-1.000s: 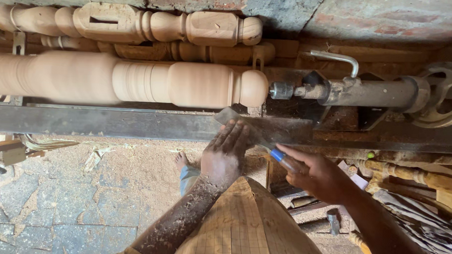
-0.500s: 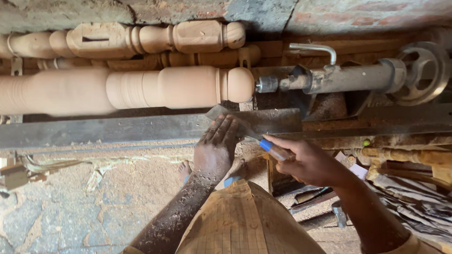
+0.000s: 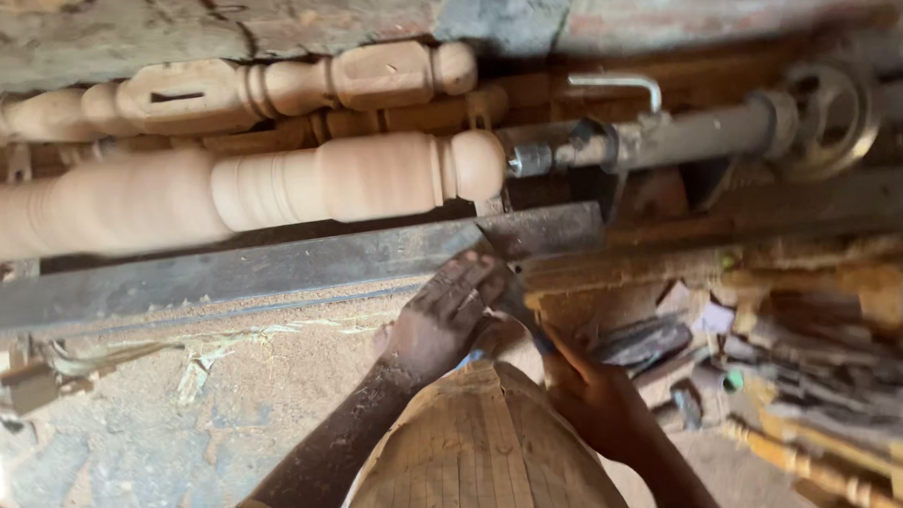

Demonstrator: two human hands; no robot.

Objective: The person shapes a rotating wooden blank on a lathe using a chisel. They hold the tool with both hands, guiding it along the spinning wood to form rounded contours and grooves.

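Pressing down on the long metal rail (image 3: 271,268), the left hand (image 3: 444,319) lay flat with its fingers spread, so it was open and held nothing. Its fingertips touched the wide flat blade (image 3: 537,232) of a cutting tool that rested on the rail. The blade pointed up at the round end of a pale wooden post (image 3: 274,188). That post lay on its side in a turning machine, just above the rail. A dark metal rod (image 3: 666,141) pushed against the post's round end from the right.

The right hand (image 3: 592,394) was lower down, near the person's tan shirt (image 3: 484,455). It was closed around the tool's handle (image 3: 529,327), which looked dark with a bit of blue.

Another carved post (image 3: 277,88) lay behind, beside the stone wall (image 3: 180,14). A round metal wheel (image 3: 826,117) sat at the far right. Sawdust covered the ground (image 3: 166,404), and wood scraps (image 3: 829,327) were piled on the right.
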